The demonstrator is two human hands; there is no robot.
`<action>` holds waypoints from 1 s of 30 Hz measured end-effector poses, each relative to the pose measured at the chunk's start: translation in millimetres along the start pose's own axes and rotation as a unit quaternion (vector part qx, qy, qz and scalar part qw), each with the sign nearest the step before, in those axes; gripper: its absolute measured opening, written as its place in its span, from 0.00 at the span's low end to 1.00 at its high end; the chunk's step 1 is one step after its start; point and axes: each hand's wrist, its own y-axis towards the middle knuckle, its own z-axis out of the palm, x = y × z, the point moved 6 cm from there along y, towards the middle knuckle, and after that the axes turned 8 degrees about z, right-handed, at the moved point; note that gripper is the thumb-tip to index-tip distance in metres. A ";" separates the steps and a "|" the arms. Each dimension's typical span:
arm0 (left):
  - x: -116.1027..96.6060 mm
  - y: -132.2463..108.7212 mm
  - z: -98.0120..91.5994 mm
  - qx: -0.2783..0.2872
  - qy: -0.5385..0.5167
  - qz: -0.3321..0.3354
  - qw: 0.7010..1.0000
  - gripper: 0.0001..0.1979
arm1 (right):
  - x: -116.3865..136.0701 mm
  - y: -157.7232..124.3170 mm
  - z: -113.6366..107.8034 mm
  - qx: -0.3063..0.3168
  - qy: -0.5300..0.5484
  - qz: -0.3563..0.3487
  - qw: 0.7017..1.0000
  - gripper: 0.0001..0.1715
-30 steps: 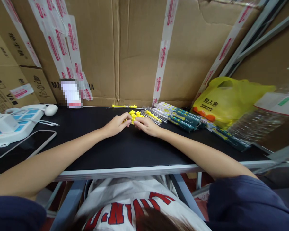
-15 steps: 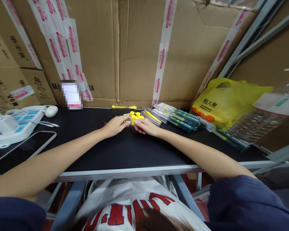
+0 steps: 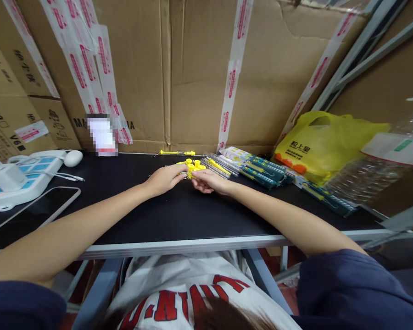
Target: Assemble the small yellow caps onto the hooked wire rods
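My left hand [image 3: 165,180] is closed in a pinch at the middle of the table, its fingertips meeting around something small that I cannot make out. Close by on the right, my right hand [image 3: 209,180] has its thumb and fingers drawn together; what is in them is hidden. Small yellow plastic parts [image 3: 193,165] lie in a cluster just behind and between the fingertips. Right of the cluster are thin metal rods [image 3: 217,168] and a yellow stick-like piece. A slim yellow tool with a wire hook [image 3: 177,153] lies at the back edge, behind my hands.
Dark green and white packets [image 3: 261,169] are stacked to the right. Beyond them stand a yellow plastic bag [image 3: 323,142] and a large clear bottle [image 3: 375,169]. At left are a white power strip [image 3: 30,176] and a phone [image 3: 37,213]. Cardboard [image 3: 196,68] walls the back.
My right hand's fingers have shifted slightly down and curled differently. My left hand and the things on the table look the same.
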 end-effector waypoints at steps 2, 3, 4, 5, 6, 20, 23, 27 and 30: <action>-0.1 -0.8 1.3 0.007 0.008 -0.004 1.000 0.13 | -0.2 0.6 0.3 0.001 -0.006 0.000 1.000 0.28; 0.0 -1.3 2.2 0.010 0.011 -0.006 1.000 0.13 | 0.0 1.1 0.5 0.001 -0.012 -0.006 1.000 0.28; 0.3 -2.0 2.8 0.012 0.016 -0.011 1.000 0.14 | 0.3 1.7 0.8 0.001 -0.019 -0.014 1.000 0.28; 1.1 -2.7 3.2 0.011 0.022 -0.020 0.999 0.14 | 0.6 2.4 1.3 0.004 -0.025 -0.024 0.999 0.27; 2.2 -3.4 3.2 0.008 0.028 -0.031 0.999 0.14 | 1.0 3.0 2.0 0.007 -0.031 -0.036 0.999 0.27; 7.9 -0.5 6.9 -0.025 -0.047 -0.023 0.998 0.19 | 4.2 -0.4 3.6 -0.008 -0.024 -0.016 1.000 0.23; 6.2 0.6 6.5 -0.024 -0.072 -0.013 0.997 0.17 | 3.6 -1.8 5.1 0.001 0.003 0.001 1.000 0.23; 3.1 2.3 3.4 -0.029 -0.099 0.007 0.995 0.15 | 2.3 -3.1 8.2 0.041 0.046 0.007 0.998 0.23; 0.7 3.4 0.1 -0.036 -0.123 0.026 0.991 0.15 | 3.0 -4.3 10.0 0.077 0.084 0.001 0.993 0.22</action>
